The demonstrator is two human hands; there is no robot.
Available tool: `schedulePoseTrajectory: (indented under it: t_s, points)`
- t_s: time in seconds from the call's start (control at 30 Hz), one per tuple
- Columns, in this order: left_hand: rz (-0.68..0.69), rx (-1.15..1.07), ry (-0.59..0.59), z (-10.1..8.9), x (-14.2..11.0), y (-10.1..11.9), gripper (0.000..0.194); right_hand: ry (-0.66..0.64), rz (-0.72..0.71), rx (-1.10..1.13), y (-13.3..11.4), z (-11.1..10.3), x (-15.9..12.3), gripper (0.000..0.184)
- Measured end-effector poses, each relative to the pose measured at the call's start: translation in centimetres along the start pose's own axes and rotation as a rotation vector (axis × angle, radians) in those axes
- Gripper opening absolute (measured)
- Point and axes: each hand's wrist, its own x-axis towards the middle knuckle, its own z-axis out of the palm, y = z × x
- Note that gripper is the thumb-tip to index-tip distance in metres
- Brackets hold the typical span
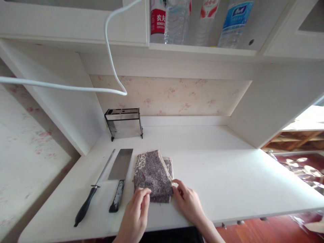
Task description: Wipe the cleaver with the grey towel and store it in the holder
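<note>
A folded grey-brown towel [154, 177] with a pale pattern lies on the white counter in front of me. My left hand [136, 209] is at its lower left corner, fingers closed and appearing to pinch the cloth; their undersides are hidden. At the towel's right edge, my right hand [186, 199] pinches the pale hem between thumb and fingers. Left of the towel lies a cleaver [121, 165], its blade pointing away from me and its worn black handle toward me. Farther left is a sharpening steel [92, 192] with a black handle. Neither hand touches these two tools.
The white counter [215, 168] stretches to the right. A narrow metal knife block [125, 123] stands at the back left. Overhead, a shelf holds several plastic bottles [234, 23]. A white cable [111, 57] hangs across the upper left.
</note>
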Motion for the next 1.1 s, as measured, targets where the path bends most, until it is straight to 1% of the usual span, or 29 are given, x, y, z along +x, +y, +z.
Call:
schedulePoseTrajectory:
  t_s: [0.07,0.1,0.13,0.2,0.3,0.4,0.57,0.67,0.83,1.03,1.07,1.1]
  points:
    - [-0.095,-0.139,-0.166,0.9,0.2,0.7,0.026,-0.018,-0.049,-0.074,-0.4,0.1,0.1,0.033]
    - [-0.123,-0.175,-0.227,1.2,0.3,0.9,0.027,-0.019,-0.054,-0.091,-0.6,0.1,0.1,0.033]
    - [-0.142,-0.193,-0.271,1.3,0.4,0.9,0.029,-0.020,-0.048,-0.090,-0.6,0.0,0.2,0.033]
    - [-0.166,-0.204,-0.307,1.2,0.6,0.8,0.036,-0.031,-0.025,-0.053,-0.6,-0.2,0.3,0.031]
    - [-0.208,-0.228,-0.304,0.7,0.7,0.8,0.040,-0.043,-0.011,-0.005,-0.4,-0.5,0.4,0.028]
    - [-0.228,-0.267,-0.308,0.5,0.5,0.8,0.042,-0.039,-0.012,-0.009,-0.4,-0.5,0.4,0.028]
    - [-0.344,-0.389,-0.223,0.7,0.3,0.5,0.050,-0.031,-0.011,-0.014,-0.4,-0.3,0.4,0.026]
    - [-0.356,-0.433,-0.207,0.7,0.3,0.2,0.057,-0.041,-0.010,-0.012,-0.5,-0.4,0.4,0.027]
    - [-0.345,-0.455,-0.222,0.3,0.4,0.3,0.055,-0.033,-0.016,-0.010,-0.5,-0.4,0.4,0.027]
    - [-0.380,-0.445,-0.248,0.5,0.7,0.8,0.053,-0.054,-0.007,-0.032,0.0,0.0,0.6,0.028]
    - [-0.392,-0.447,-0.263,0.3,0.6,0.8,0.053,-0.055,-0.007,-0.031,0.1,0.0,0.6,0.028]
    - [-0.404,-0.464,-0.307,-0.1,0.4,0.9,0.053,-0.056,-0.005,-0.026,0.1,0.1,0.6,0.027]
